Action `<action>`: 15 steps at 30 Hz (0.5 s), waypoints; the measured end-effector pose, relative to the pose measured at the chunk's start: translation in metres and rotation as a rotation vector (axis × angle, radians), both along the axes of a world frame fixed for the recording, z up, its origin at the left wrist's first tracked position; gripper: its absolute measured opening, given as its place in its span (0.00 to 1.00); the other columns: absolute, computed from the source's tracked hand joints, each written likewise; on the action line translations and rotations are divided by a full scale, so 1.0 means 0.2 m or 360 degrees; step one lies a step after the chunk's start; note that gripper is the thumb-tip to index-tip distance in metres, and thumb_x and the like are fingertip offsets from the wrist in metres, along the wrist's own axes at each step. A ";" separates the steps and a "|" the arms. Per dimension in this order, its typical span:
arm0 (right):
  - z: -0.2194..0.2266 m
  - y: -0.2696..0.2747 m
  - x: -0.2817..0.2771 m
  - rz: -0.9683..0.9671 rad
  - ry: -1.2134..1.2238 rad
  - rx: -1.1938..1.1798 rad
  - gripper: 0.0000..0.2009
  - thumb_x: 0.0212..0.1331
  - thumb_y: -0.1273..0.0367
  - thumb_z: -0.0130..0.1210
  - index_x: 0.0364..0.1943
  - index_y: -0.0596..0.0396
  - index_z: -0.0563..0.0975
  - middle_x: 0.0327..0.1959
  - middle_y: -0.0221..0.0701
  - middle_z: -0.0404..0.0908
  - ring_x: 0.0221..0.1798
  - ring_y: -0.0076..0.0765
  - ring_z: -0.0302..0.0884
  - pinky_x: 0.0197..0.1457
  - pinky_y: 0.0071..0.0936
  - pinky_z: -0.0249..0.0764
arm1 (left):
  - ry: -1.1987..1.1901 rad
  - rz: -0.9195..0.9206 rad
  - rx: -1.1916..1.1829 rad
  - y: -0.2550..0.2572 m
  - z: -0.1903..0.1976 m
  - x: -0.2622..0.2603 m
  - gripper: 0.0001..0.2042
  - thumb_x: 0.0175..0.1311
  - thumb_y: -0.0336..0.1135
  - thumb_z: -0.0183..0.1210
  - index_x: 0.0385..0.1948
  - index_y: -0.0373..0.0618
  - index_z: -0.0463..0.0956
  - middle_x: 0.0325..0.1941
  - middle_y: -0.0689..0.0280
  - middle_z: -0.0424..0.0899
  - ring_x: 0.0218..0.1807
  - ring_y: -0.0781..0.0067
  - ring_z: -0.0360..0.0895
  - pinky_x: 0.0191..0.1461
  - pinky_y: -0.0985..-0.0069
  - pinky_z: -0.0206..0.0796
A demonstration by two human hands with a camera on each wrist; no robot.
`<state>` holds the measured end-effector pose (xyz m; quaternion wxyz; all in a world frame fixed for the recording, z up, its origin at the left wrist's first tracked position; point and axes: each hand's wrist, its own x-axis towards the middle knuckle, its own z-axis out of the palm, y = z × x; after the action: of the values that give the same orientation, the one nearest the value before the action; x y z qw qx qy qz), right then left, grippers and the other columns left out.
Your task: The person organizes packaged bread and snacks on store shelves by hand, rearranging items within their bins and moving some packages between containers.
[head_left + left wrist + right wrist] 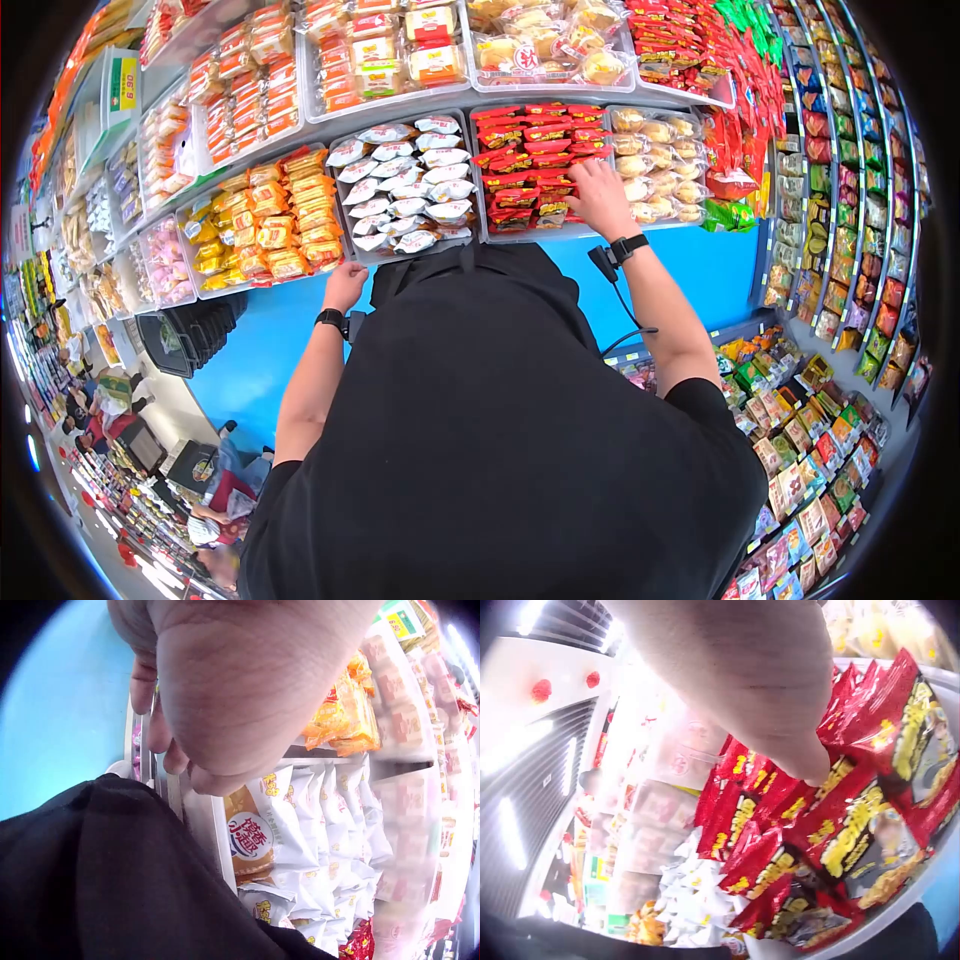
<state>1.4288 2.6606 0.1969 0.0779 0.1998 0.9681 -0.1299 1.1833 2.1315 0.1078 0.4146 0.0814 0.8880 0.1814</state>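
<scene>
In the head view my right hand (601,198) lies over the red packets (520,165), its fingers reaching onto them. The right wrist view shows this hand (742,682) touching the red packets (847,832), with its fingertips partly hidden; no packet is seen lifted. My left hand (346,286) is at the front edge of the display, between the tray of orange packets (275,235) and the tray of white packets (405,210). In the left wrist view its fingers (175,756) hang loosely bent at the rim, beside the white packets (300,847).
To the right of the red packets is a tray of pale round snacks (655,165). More trays rise behind. Black baskets (185,330) are stacked at the left, below the display. Packed shelves (850,180) stand at the right. A cable (625,310) hangs from the right wrist.
</scene>
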 end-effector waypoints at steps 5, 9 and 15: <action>-0.10 -0.13 -0.07 0.0171 -0.0020 0.0053 0.27 0.49 0.60 0.78 0.54 0.49 0.80 0.52 0.34 0.82 0.61 0.48 0.77 0.63 0.51 0.74 | -0.0033 -0.0044 -0.0075 0.01 0.00 -0.04 0.17 0.71 0.45 0.67 0.48 0.39 0.88 0.46 0.53 0.94 0.50 0.57 0.91 0.57 0.63 0.80; -0.13 -0.17 -0.06 0.0208 -0.0196 0.0072 0.31 0.47 0.60 0.79 0.58 0.47 0.79 0.53 0.33 0.82 0.64 0.50 0.75 0.66 0.51 0.72 | -0.0019 0.0034 0.0037 0.00 0.04 -0.02 0.17 0.70 0.45 0.67 0.47 0.38 0.88 0.46 0.53 0.94 0.50 0.57 0.92 0.57 0.64 0.80; -0.17 -0.15 -0.04 0.0198 -0.0393 0.0139 0.32 0.43 0.59 0.81 0.56 0.47 0.80 0.53 0.32 0.82 0.63 0.48 0.74 0.65 0.50 0.71 | -0.0011 0.0091 0.0056 0.01 -0.02 0.03 0.17 0.69 0.44 0.68 0.47 0.38 0.87 0.45 0.54 0.94 0.49 0.57 0.92 0.55 0.64 0.80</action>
<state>1.4207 2.6297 0.1624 0.1956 0.1571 0.9663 -0.0571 1.1888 2.1339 0.1038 0.4108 0.0627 0.8853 0.2089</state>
